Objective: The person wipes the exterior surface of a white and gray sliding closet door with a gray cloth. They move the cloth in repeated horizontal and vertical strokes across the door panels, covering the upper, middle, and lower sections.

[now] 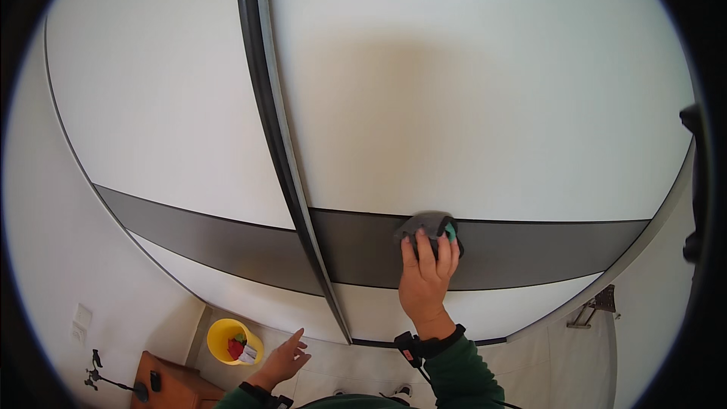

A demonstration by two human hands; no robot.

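Observation:
My right hand (426, 276) presses a dark grey cloth (425, 224) against the grey band (522, 252) of a white sliding wardrobe door (485, 121). A bit of green shows at the cloth's right side, by my fingertips. Lower and to the left, my left hand (282, 361) hangs in the air with its fingers apart and nothing in it. Closest to that hand is a yellow bucket (219, 339) on the floor, with red, green and white things inside that I cannot make out. Both my sleeves are dark green, and a black device is strapped at my right wrist.
A dark vertical frame (274, 129) divides the right door from a second white door (159, 83) on the left. At lower left stands a brown wooden cabinet (170, 382) with a small black stand (113, 382) beside it. A metal-legged object (594, 307) is at the right.

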